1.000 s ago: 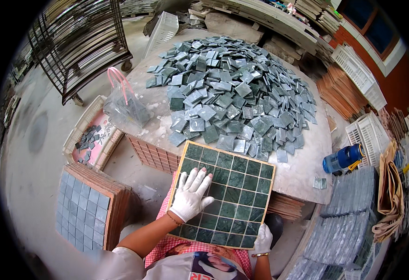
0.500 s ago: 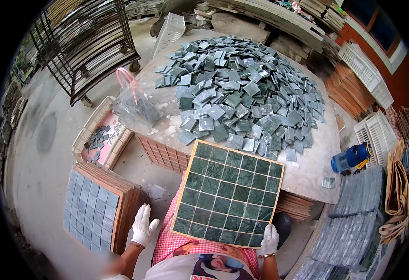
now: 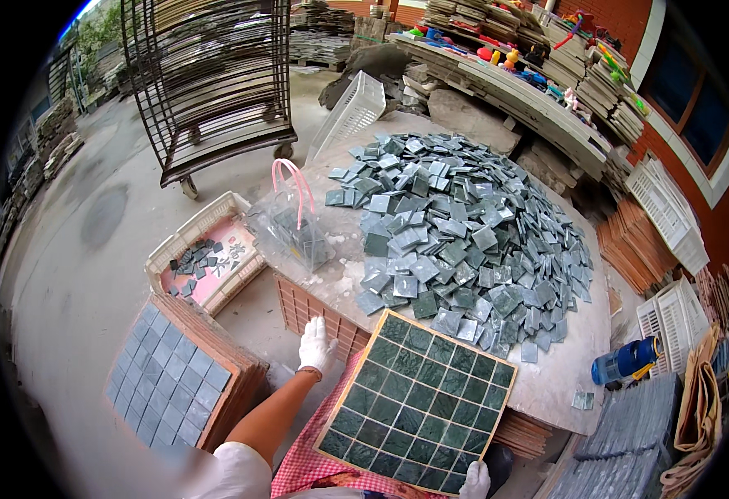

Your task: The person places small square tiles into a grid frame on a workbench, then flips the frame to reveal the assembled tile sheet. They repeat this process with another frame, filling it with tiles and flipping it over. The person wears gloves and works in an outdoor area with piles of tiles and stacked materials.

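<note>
On my lap, over a red-and-white checked cloth point(image 3: 337, 426), rests a square tray point(image 3: 505, 397) with a pale yellow rim. Rows of dark green stone tiles point(image 3: 417, 401) fill its grid. My right hand point(image 3: 475, 481), in a white glove, grips the tray's lower right corner. Also gloved, my left hand point(image 3: 318, 345) is stretched forward beside the tray's left edge, fingers straight and nothing in them. Just beyond it a reddish-brown gridded panel point(image 3: 294, 301) stands against the table's side. A large heap of loose grey-green tiles point(image 3: 473, 241) covers much of the table.
Left of me stands a stack of brown trays point(image 3: 252, 366) topped with grey-blue tiles point(image 3: 161, 374). Behind it is a cream basket point(image 3: 161, 262) holding dark chips. A clear bag point(image 3: 294, 233) with pink handles, a blue bottle point(image 3: 627, 362) and a wheeled metal rack point(image 3: 206, 91) surround the table.
My left hand has reached forward from beside the tray stack to near the gridded panel. My right hand stays on the tray's corner. The view has tipped up, showing more of the background.
</note>
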`<state>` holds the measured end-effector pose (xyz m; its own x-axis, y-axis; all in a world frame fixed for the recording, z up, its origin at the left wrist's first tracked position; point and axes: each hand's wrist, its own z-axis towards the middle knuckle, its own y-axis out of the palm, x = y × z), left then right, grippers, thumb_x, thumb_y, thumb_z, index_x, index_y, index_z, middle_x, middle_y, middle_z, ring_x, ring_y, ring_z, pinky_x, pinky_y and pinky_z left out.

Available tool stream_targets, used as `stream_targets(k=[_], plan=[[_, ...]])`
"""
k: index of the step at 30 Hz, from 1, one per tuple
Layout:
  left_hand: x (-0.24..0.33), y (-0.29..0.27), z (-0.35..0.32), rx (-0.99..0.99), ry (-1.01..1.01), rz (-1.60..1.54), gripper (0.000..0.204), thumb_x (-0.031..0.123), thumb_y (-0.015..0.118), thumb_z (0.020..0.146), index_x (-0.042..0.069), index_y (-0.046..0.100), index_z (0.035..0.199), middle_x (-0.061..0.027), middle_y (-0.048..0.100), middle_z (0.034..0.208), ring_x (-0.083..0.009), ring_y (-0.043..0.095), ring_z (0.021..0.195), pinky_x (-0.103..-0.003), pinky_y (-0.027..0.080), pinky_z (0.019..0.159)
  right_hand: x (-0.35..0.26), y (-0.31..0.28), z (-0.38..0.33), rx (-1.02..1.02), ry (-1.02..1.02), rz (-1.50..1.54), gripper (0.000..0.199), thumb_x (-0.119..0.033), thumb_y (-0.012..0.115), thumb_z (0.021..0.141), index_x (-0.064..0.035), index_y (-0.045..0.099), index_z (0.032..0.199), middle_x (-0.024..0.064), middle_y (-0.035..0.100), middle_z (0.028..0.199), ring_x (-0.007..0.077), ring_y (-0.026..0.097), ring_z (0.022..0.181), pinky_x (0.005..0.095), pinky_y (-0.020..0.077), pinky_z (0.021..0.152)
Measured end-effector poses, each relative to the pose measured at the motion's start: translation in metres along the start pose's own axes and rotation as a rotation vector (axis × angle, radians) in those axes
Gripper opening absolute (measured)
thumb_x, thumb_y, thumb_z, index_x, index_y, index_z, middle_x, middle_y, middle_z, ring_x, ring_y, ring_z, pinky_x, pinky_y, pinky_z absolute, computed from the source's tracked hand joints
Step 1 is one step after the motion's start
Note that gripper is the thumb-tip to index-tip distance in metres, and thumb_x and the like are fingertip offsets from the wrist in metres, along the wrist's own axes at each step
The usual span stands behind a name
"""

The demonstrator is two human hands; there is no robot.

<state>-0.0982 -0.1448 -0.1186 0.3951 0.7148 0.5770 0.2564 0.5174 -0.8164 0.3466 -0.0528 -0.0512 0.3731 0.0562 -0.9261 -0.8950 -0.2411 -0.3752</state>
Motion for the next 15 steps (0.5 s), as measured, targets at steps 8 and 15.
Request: stream_targets(k=[8,15], plan=[[0.023,0.027,0.019,-0.244,0.165,0.535,0.059,0.029,0.050,0.086,0.002,0.038,0.138,-0.0159,0.032,0.147,-0.0309,0.022,0.140,-0.051,0.013,0.113,-0.013,0.004,0.003,-0.020,0.221,0.005,0.031,-0.031,0.050,0.096,-0.0016,0.058,0.103,0.0000,0.047,0.072,0.0096,0.041,0.064,0.0280,0.0368,0.056],[0.005,0.005,0.011,0.066,0.522,0.527,0.040,0.019,0.052,0.078,0.003,0.056,0.115,-0.0151,0.053,0.116,-0.0316,0.044,0.120,-0.048,0.027,0.105,0.007,-0.001,0.006,-0.006,0.326,0.082,0.030,-0.031,0.050,0.096,-0.0025,0.058,0.101,-0.0021,0.046,0.071,0.0072,0.039,0.060,0.0258,0.0339,0.051]])
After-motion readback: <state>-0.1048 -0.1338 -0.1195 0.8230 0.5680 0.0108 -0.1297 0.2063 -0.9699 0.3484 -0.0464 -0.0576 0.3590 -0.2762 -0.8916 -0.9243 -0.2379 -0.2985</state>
